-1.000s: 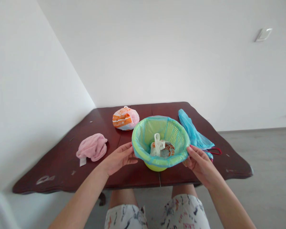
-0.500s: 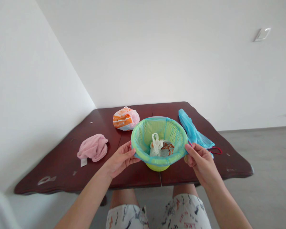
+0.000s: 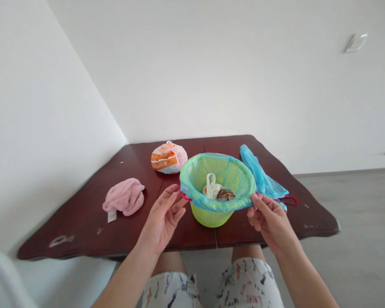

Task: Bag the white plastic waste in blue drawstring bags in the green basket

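A green plastic basket (image 3: 211, 217) with perforated walls stands near the table's front edge. A thin blue garbage bag (image 3: 211, 204) lines it and is folded over the rim. Inside lie a white plastic bag (image 3: 211, 188) and a brown-and-white crumpled wrapper (image 3: 226, 195). My left hand (image 3: 163, 216) is at the basket's left side, its fingers apart, close to a red drawstring loop (image 3: 183, 193) of the garbage bag. My right hand (image 3: 269, 218) pinches the garbage bag's edge at the right of the rim.
On the dark red table (image 3: 179, 233), a pink cloth (image 3: 124, 196) lies at the left. Behind it sits an orange-and-white plastic bag (image 3: 169, 158) with something pink inside. A folded blue plastic bag (image 3: 265, 177) with a red drawstring lies at the right. White walls border the back and left.
My left hand has loosened from the rim and its fingers have spread, exposing the red loop. The basket's rim now tilts, with its right side lower. My right hand keeps its pinch.
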{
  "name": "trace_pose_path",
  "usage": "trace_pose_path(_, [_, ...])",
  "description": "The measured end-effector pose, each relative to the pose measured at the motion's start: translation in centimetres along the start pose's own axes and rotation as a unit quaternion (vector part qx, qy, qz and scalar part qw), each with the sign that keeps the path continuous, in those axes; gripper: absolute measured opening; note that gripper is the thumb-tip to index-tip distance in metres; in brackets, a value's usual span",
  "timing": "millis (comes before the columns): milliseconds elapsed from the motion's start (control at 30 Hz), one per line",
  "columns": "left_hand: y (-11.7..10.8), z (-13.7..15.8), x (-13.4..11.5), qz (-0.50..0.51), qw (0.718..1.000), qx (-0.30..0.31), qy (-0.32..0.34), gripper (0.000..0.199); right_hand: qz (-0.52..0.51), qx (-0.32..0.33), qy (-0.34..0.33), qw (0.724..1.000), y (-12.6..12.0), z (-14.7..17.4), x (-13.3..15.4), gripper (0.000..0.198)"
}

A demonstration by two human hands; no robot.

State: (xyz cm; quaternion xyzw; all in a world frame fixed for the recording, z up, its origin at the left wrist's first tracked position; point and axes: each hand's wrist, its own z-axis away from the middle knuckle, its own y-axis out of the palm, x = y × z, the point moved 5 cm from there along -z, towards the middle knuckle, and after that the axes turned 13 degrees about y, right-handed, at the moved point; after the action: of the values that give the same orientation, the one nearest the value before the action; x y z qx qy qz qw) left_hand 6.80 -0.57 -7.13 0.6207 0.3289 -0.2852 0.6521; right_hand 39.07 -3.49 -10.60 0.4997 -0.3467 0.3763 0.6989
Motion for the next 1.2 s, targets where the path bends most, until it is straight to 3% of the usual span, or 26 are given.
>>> trace_pose_path(167, [0.8,1.8,0.0,-0.094,0.986,0.088,0.111,0.06,0.035,0.005,-0.006,0.999,0.4,0.5,-0.2,0.061])
trace_pose_path(367, [0.4,2.9,-1.3,-0.299,0.923,0.103,0.221,0.055,0.071,0.019,0.005,0.997,0.9,0.9,-0.1,0.065])
trace_pose_path(533, [1.5,2.2,-2.6,-0.449,0.819,0.215,0.285,0.032,0.006,0.042,0.0,0.999,1.0,0.7,0.7,0.061])
trace_pose_path(600, [2.2,1.7,-2.9,-0.484,0.769,0.261,0.327,0.033,-0.024,0.092,0.024,0.995,1.5,0.6,0.9,0.066])
trace_pose_path(733, [3.1,0.8,-3.4,-0.542,0.687,0.276,0.397,0.031,-0.056,0.2,0.104,0.973,2.4,0.7,1.1,0.074])
trace_pose_path(867, [3.4,0.0,-3.7,-0.531,0.681,0.285,0.417,0.014,-0.059,0.216,0.11,0.968,2.1,0.7,0.8,0.074])
trace_pose_path(1033, [3.4,-0.6,-3.1,-0.537,0.696,0.26,0.401,0.011,0.026,0.148,0.055,0.987,1.0,0.7,-0.4,0.071])
trace_pose_path(1200, [3.8,-0.7,-2.6,-0.54,0.698,0.226,0.412,0.014,0.02,0.222,0.116,0.968,1.6,1.2,-0.9,0.079])
